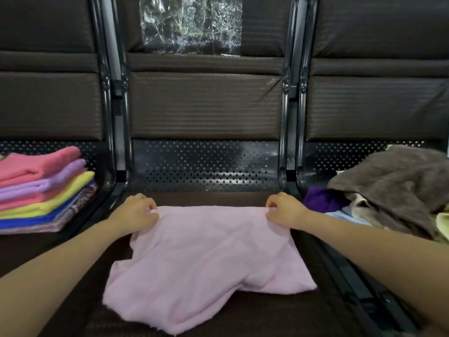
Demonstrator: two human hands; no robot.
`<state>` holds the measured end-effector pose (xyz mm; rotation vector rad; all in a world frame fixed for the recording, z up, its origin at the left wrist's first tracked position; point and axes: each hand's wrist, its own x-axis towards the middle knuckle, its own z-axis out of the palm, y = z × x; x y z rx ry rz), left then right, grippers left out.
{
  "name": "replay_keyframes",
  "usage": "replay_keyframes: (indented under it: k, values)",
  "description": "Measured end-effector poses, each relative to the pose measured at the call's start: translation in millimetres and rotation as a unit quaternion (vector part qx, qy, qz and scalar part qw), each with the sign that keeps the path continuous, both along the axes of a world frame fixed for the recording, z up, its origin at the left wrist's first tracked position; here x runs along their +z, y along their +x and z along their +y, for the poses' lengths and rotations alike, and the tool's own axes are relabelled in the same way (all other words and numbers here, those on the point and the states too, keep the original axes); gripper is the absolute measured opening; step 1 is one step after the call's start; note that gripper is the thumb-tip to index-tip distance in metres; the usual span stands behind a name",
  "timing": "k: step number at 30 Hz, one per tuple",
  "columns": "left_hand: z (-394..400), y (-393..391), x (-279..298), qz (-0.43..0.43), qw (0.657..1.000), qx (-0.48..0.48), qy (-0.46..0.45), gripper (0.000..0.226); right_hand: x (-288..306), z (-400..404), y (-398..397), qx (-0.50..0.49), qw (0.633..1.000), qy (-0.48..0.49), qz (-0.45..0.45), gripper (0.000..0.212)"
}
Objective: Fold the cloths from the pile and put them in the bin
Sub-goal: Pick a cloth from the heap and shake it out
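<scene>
We see a pale pink cloth (206, 261) spread loosely over the middle seat (206, 198) of a row of dark padded chairs. It lies rumpled, its near edge uneven and hanging toward us, its far edge pulled into a fairly straight line.

Our left hand (136, 211) pinches the far left corner of the pink cloth, fingers curled around the fabric. Our right hand (284, 210) pinches the far right corner in the same way, thumb and fingers closed on the edge. Both forearms reach in from the near side, one along each side of the pink cloth.

To the left of the pink cloth, on the neighbouring seat, sits a stack of folded cloths (41, 190): pink on top, then lilac, more pink, yellow, blue, and a patterned one at the bottom. The stack is well apart from the pink cloth, beyond a black metal armrest (109, 117).

To the right of the pink cloth, on the other neighbouring seat, lies a loose pile of unfolded cloths (388, 190). A brown cloth (398, 181) covers most of it, with a purple cloth (320, 199) peeking out on the side nearest the pink cloth, and pale blue and cream pieces underneath.

Beyond the pink cloth, against the backrest of the middle chair, a sheet of crinkled clear plastic (190, 23) catches the light.

We cannot see any bin.
</scene>
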<state>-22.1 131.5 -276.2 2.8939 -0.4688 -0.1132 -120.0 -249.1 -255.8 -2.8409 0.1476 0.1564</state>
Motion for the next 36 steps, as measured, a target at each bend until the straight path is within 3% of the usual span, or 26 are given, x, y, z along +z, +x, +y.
replay_keyframes:
  k: [8, 12, 17, 20, 22, 24, 27, 31, 36]
  values:
    - [-6.8, -20.4, 16.3, 0.062, 0.998, -0.028, -0.006, 0.008, 11.5, 2.7, -8.1, 0.014, 0.994, 0.085, 0.061, 0.011]
    - [-13.4, -27.7, 21.7, 0.084, 0.996, 0.004, -0.025, 0.011, 13.2, 3.1, -11.0, -0.004, 0.996, 0.089, 0.017, 0.022]
    - [-22.6, -40.1, 38.5, 0.126, 0.991, 0.055, 0.003, 0.008, 32.2, 8.1, -20.5, 0.016, 0.990, 0.141, 0.000, 0.016]
    - [-24.6, -48.2, 47.4, 0.147, 0.985, 0.084, 0.020, 0.020, 46.4, 10.3, -24.4, 0.016, 0.985, 0.167, -0.036, 0.009]
    - [-23.4, -56.0, 53.9, 0.172, 0.981, 0.089, 0.002, 0.022, 56.2, 12.3, -29.5, 0.014, 0.978, 0.197, -0.062, 0.017]
    - [-18.3, -63.8, 63.5, 0.151, 0.986, 0.075, -0.011, 0.009, 67.6, 15.7, -36.8, 0.016, 0.967, 0.240, -0.082, 0.027]
    - [-3.9, -75.5, 83.3, 0.022, 0.986, 0.071, -0.148, 0.031, 91.9, 23.3, -45.2, 0.009, 0.937, 0.316, -0.146, 0.025]
    - [19.3, -98.9, 125.2, -0.093, 0.886, 0.096, -0.445, 0.023, 140.3, 33.5, -56.3, -0.019, 0.841, 0.438, -0.315, 0.020]
    - [15.0, -141.3, 190.7, -0.144, 0.738, 0.145, -0.643, 0.023, 189.1, 47.0, -71.2, 0.010, 0.756, 0.530, -0.385, 0.010]
